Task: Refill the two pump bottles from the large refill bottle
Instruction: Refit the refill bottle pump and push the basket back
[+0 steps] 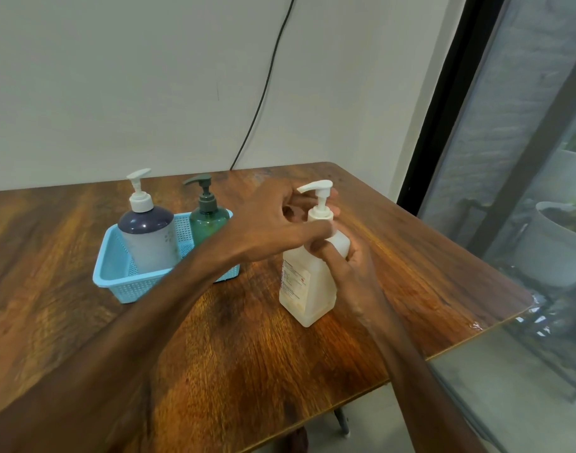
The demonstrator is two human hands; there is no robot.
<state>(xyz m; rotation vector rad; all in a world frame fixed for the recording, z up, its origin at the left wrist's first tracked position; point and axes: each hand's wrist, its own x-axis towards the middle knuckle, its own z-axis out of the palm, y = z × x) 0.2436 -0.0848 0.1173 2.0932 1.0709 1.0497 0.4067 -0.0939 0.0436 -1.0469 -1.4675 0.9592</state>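
The large refill bottle (308,282) is whitish and square-sided, with a white pump head, and stands upright on the wooden table (214,338) right of centre. My left hand (280,217) reaches across and its fingers curl round the pump collar at the bottle's neck. My right hand (348,259) grips the bottle's shoulder from the right. Two pump bottles stand in a light blue basket (116,276) to the left: a grey one with a dark top and white pump (147,237), and a smaller green one with a dark pump (208,220).
The table meets a pale wall at the back, where a black cable (267,83) hangs down. Its right edge runs along a glass door (509,191), with white plant pots (551,246) beyond it.
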